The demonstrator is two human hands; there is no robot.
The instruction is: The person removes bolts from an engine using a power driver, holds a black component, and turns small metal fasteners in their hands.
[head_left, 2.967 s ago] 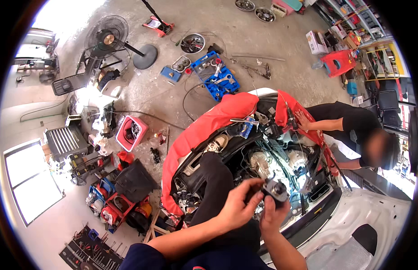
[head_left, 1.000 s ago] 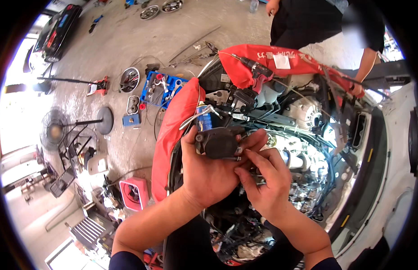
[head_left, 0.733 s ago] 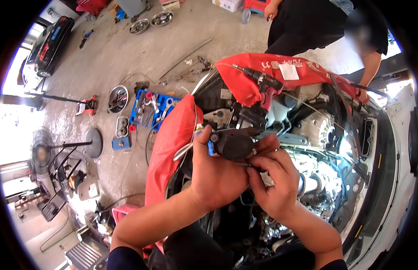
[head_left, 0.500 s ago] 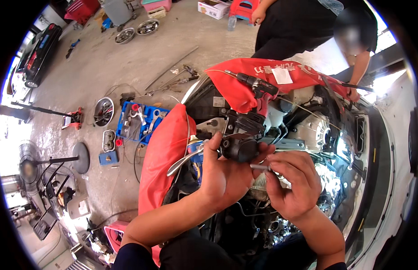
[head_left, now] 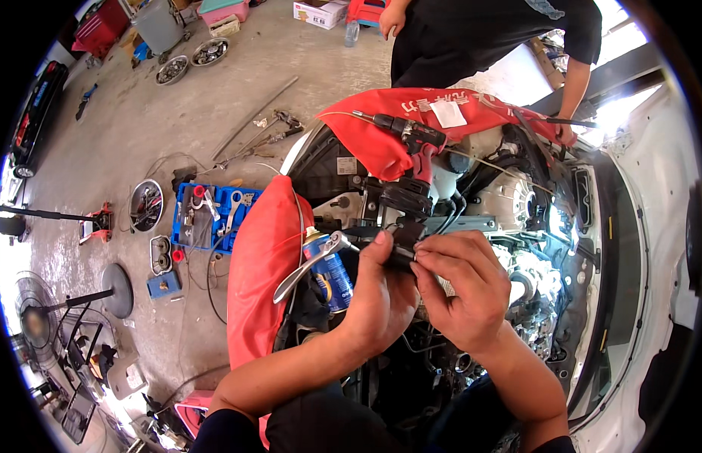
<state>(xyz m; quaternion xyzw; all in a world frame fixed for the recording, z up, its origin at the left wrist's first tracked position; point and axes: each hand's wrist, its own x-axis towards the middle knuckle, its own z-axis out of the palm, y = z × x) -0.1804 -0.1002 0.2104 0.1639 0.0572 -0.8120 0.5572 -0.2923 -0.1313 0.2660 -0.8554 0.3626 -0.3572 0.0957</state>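
White characters (head_left: 435, 100) on red cover (head_left: 483, 119), printed blue can (head_left: 331, 276)

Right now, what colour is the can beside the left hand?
The can is mostly blue; it shows best in the head view.

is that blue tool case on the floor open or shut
Open: the blue tool case shows its inside, a wrench lying there.

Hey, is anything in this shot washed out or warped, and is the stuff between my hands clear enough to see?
Head view: glare bleaches patches of the engine beyond your right hand; head view: fisheye bends the white car panel near the rim; head view: the dark part between your fingers is shadowy and partly covered, its details unclear.
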